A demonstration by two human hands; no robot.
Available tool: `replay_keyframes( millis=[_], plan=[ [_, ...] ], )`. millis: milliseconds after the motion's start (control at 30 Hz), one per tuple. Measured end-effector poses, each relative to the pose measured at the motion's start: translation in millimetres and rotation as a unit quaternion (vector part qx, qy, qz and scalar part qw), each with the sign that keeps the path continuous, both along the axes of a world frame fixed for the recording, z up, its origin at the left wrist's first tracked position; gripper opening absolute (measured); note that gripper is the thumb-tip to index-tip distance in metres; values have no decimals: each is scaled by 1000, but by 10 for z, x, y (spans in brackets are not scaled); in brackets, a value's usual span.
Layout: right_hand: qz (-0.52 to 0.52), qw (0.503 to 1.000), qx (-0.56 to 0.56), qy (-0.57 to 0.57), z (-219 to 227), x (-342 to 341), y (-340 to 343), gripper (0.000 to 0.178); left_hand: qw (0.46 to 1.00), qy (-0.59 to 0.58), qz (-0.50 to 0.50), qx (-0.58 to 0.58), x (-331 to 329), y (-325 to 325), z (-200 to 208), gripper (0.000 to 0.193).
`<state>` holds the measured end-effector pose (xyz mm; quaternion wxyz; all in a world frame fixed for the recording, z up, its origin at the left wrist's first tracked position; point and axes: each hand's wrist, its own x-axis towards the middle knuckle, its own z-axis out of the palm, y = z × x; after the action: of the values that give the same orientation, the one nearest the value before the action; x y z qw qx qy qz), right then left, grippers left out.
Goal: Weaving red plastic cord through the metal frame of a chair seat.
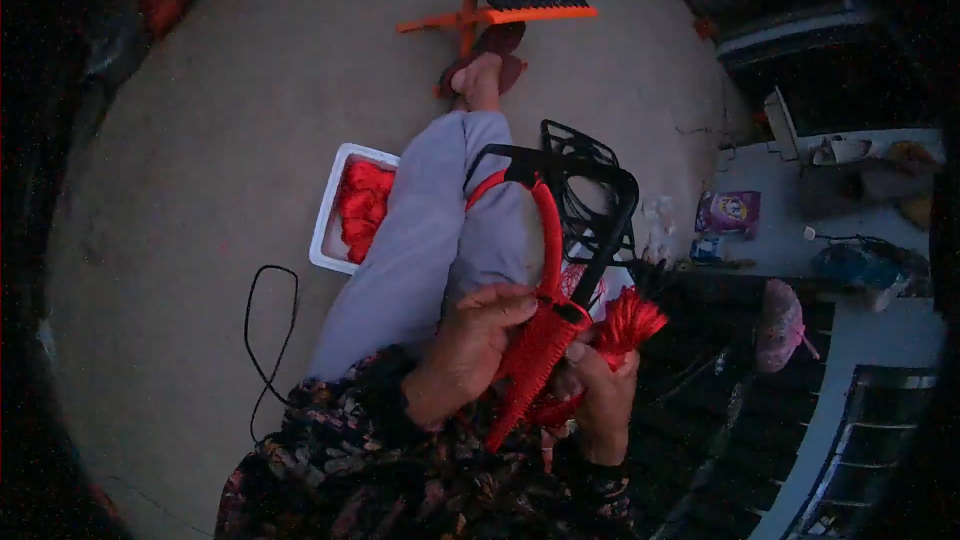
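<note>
A black frame [618,225] lies across my lap, partly bound in red cord. Its curved bar [549,240] is wrapped in red, and a tapering red woven section [535,355] extends toward my body. My left hand [465,350] grips the woven section near its upper end, thumb against the edge. On the other side, my right hand [600,390] is closed round a thick bundle of red cord [628,325], with the thumb close to the weave. The fingers of my right hand are partly hidden by its own palm and the cord.
Left of my legs, a white tray [320,235] holds more red cord [365,205]. A black rack [578,145] stands right of my knees. Beyond my crossed feet is an orange folding stool [530,14]. A black cord loop [250,325] and a purple packet [728,213] lie to either side.
</note>
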<state>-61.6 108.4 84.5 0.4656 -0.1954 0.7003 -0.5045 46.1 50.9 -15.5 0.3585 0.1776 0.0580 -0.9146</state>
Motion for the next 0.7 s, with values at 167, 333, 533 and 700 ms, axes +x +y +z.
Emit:
replay_keyframes(
  millis=[167, 333, 533, 700],
  plan=[
    [-32, 999, -27, -6, 66, -135, 10, 18, 999, 47, -7, 17, 5, -20, 42, 17],
    [13, 997, -73, -15, 5, -238, 78, 23, 998, 59, 7, 10, 4, -10, -1, 18],
    [23, 996, -67, -46, -30, -324, 80, 30, 997, 51, -38, 31, -24, -34, -33, 18],
    [27, 998, -55, -1, -10, -236, 46, 24, 996, 66, -57, 26, -4, -66, 2, 18]
  ],
)
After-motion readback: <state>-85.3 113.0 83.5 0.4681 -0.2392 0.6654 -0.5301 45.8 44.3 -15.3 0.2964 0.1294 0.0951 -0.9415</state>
